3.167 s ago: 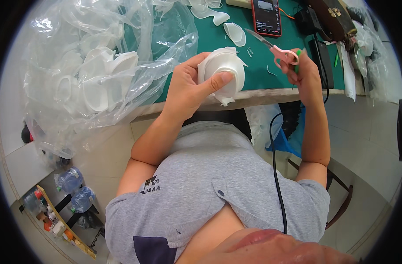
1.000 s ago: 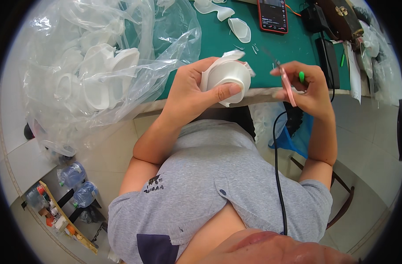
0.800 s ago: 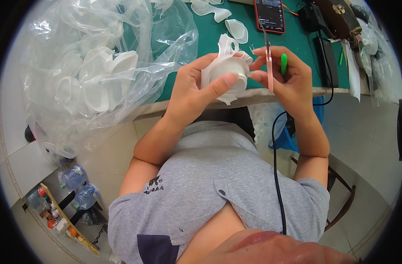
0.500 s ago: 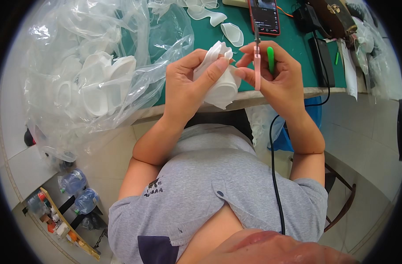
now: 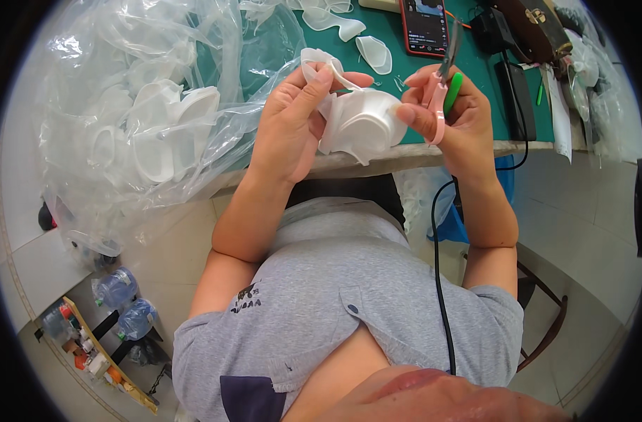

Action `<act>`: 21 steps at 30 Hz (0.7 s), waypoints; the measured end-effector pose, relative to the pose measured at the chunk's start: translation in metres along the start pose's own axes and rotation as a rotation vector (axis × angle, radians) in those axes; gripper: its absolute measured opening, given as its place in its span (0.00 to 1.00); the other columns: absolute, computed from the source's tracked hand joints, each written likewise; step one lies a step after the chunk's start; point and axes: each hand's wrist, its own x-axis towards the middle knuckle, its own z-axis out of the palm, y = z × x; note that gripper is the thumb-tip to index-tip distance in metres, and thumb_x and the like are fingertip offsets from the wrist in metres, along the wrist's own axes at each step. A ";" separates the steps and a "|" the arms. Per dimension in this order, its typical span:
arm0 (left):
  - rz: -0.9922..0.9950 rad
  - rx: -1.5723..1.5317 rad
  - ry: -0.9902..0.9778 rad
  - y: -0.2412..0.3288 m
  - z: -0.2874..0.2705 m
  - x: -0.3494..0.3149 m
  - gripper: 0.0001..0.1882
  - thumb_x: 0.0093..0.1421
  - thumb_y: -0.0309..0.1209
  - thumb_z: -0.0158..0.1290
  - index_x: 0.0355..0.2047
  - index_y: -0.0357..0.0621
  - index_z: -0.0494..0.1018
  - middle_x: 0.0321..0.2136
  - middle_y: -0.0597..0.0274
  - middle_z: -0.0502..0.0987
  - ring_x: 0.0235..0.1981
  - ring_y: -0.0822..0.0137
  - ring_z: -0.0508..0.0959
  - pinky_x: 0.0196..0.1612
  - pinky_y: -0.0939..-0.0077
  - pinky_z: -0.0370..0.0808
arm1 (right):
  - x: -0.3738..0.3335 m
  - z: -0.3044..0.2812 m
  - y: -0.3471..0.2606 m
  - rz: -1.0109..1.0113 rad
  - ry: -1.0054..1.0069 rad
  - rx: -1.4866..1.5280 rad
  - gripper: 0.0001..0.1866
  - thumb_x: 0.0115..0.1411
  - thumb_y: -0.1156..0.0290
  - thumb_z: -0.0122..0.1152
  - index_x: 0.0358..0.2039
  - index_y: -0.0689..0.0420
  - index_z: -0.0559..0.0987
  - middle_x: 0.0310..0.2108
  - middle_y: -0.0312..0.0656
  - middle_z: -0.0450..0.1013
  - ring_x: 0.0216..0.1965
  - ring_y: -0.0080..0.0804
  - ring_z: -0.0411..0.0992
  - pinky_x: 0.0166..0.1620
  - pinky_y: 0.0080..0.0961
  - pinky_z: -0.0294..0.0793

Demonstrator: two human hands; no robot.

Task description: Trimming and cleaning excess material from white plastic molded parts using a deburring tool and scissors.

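Note:
My left hand [image 5: 296,112] pinches the thin upper flap of a soft white cup-shaped piece [image 5: 359,130], which looks moulded. The flap is peeled up and away from the cup. On the other side, my right hand [image 5: 461,116] has its thumb against the cup's right edge. Pink-handled scissors [image 5: 440,105] stay hooked in that same hand, blades pointing up and away. Beside them, a green-handled tool [image 5: 453,93] is tucked between the fingers; its far end is hidden.
A clear plastic bag [image 5: 257,42] of white moulded pieces [image 5: 156,130] fills the table's left. Translucent scraps [image 5: 373,55] lie on the green mat [image 5: 398,74]. Beyond are a red-edged phone [image 5: 425,28], a black adapter [image 5: 514,98] and a brown case [image 5: 532,28]. A black cable [image 5: 435,267] hangs before me.
My left hand has shifted left and drawn the flap up from the cup. My right hand has moved slightly right, and the scissors have tilted rightward.

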 end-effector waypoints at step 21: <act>-0.090 0.276 -0.136 0.000 -0.001 -0.012 0.23 0.50 0.35 0.65 0.43 0.34 0.73 0.36 0.61 0.78 0.37 0.75 0.77 0.40 0.81 0.74 | -0.006 -0.026 0.002 -0.099 -0.090 -0.320 0.18 0.47 0.80 0.70 0.40 0.62 0.76 0.26 0.34 0.72 0.27 0.13 0.66 0.27 0.09 0.62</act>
